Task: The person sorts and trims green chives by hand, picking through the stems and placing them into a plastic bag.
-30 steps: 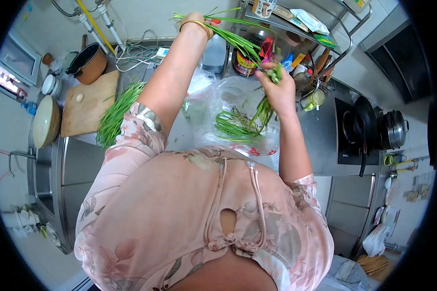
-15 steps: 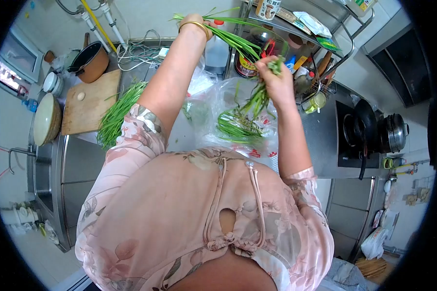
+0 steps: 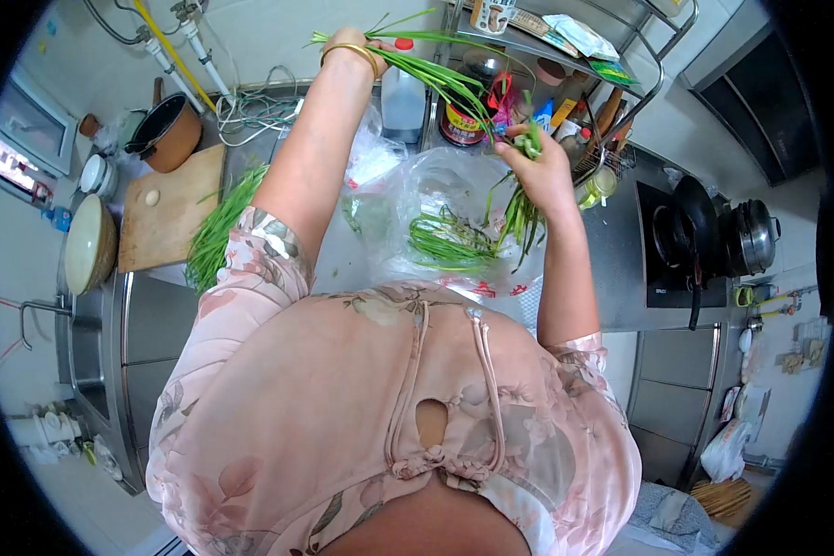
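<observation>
A bunch of long garlic chives (image 3: 447, 80) stretches between my hands above the back of the counter. My left hand (image 3: 365, 54), a gold bangle at its wrist, is closed around one end. In my right hand (image 3: 545, 174) are the other ends and some limp, drooping leaves (image 3: 522, 221); its fingers are closed on them. Below lie more chives (image 3: 447, 246), mixed with darker scraps, on a clear plastic bag (image 3: 403, 190). Another chive pile (image 3: 221, 232) rests beside my left forearm, next to the cutting board (image 3: 183, 199).
On the left stand an orange pot (image 3: 178, 139) and a pale bowl (image 3: 90, 243). A clear jug with a red cap (image 3: 403, 107) and a dark jar (image 3: 461, 125) stand behind the bag. A wire rack (image 3: 653, 88) overhangs the right, near the stove (image 3: 663, 289) with pans.
My right hand has shifted slightly right and down, with the limp leaves now hanging lower. My left hand keeps its grip on the chives; the whole view has shifted a little.
</observation>
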Tool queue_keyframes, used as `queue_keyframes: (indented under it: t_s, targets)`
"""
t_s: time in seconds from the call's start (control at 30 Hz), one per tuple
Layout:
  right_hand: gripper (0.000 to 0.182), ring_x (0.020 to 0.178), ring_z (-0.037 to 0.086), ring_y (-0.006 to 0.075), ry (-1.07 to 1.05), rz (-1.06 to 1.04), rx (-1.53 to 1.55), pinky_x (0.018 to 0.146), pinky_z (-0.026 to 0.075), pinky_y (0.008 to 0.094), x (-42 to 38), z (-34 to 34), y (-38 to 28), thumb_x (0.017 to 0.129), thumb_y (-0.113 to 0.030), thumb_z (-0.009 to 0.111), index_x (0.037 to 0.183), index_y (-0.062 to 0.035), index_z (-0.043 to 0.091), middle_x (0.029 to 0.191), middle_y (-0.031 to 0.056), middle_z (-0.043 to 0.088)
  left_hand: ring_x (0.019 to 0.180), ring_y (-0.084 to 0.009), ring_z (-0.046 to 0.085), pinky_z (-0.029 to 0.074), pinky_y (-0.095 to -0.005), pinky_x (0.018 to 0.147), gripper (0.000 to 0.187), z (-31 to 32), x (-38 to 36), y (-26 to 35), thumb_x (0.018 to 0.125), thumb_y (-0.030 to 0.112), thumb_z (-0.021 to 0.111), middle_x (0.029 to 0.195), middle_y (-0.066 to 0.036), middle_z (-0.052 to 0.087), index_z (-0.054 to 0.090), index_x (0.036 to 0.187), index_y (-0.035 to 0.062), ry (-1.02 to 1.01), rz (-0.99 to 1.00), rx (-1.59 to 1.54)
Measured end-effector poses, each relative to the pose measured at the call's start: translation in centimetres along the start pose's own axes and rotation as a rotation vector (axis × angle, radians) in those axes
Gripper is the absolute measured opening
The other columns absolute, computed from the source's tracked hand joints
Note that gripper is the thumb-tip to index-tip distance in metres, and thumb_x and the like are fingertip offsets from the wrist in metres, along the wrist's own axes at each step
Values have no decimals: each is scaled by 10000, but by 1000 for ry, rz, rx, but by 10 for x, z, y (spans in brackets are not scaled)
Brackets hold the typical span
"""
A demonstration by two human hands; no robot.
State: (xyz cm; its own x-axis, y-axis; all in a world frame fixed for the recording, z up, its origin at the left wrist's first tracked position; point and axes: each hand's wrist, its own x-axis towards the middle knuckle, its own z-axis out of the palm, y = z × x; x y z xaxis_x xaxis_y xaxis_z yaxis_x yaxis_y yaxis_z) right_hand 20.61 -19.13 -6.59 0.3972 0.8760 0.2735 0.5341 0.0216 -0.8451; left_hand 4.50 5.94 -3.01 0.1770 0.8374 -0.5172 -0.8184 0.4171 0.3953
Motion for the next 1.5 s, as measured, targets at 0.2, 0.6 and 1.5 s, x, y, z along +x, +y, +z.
queue_keyframes:
  t_s: [0.2, 0.6, 1.5]
  targets:
    - [227, 738, 576, 335, 21, -58, -283, 656, 450, 385, 14, 28, 4, 706, -170, 637, 890, -43, 600, 781, 171, 603, 492, -131, 290, 325, -290, 433, 43, -7, -19, 9, 805, 27, 274, 649, -60, 299, 312, 793, 42, -108, -136, -38]
    - [84, 664, 515, 211, -75, -427, 40, 607, 407, 299, -22, 10, -26, 779, -100, 551, 775, -18, 537, 706, 92, 519, 467, -146, 262, 291, -276, 418, 55, -31, 10, 19, 794, 20, 250, 624, -66, 286, 302, 784, 38, -30, -27, -30]
    - [193, 577, 495, 84, -605, 236, 313, 493, 391, 200, 38, 6, -39, 785, -151, 594, 908, -5, 566, 682, 17, 543, 467, -141, 287, 311, -321, 443, 99, -44, -14, 46, 840, 54, 335, 600, -48, 320, 368, 747, 54, -179, 158, 114]
